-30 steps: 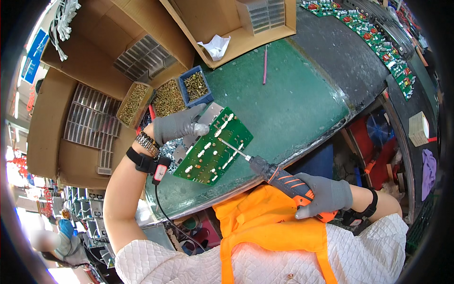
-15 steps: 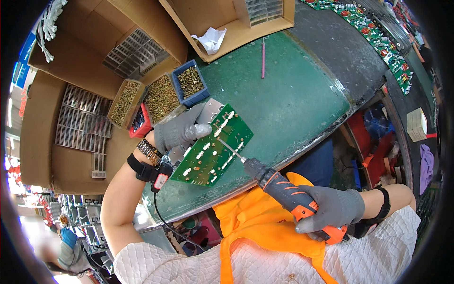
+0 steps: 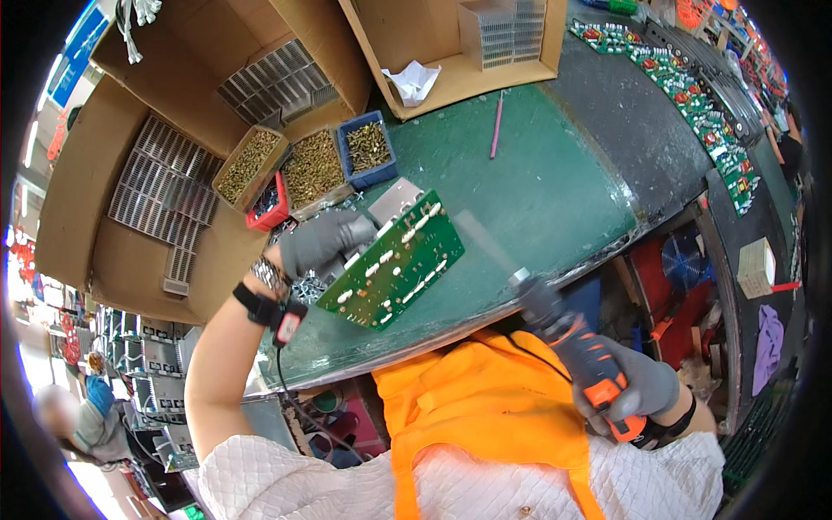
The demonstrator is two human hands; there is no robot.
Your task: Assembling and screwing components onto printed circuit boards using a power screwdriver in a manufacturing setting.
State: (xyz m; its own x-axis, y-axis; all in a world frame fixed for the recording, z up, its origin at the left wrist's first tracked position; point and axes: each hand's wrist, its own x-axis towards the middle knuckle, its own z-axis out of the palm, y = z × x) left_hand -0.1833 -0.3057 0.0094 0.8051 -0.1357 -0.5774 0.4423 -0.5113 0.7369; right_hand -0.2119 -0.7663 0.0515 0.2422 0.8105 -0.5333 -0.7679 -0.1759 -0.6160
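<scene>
A green circuit board [image 3: 400,264] with white solder-side patches stands tilted over the green table, a grey metal plate [image 3: 396,198] behind its upper edge. My left hand [image 3: 322,243], in a grey glove, is closed at the board's left edge; some fingertips are hidden behind it. Loose silver screws [image 3: 309,288] lie beneath that hand. My right hand [image 3: 637,381], gloved too, grips an orange-and-black cordless screwdriver [image 3: 576,347]. Its long bit points up and left, blurred by motion, apart from the board.
Bins of brass-coloured screws [image 3: 314,169], a blue bin [image 3: 367,152] and a red bin [image 3: 269,204] stand beyond my left hand. Cardboard boxes [image 3: 186,299] hold metal grilles. A pink pen-like stick [image 3: 497,126] lies on the table; more circuit boards [image 3: 693,108] line the far right.
The screwdriver has drawn back to the right, its bit leaving the board. My left thumb has come off the board's front face toward its edge.
</scene>
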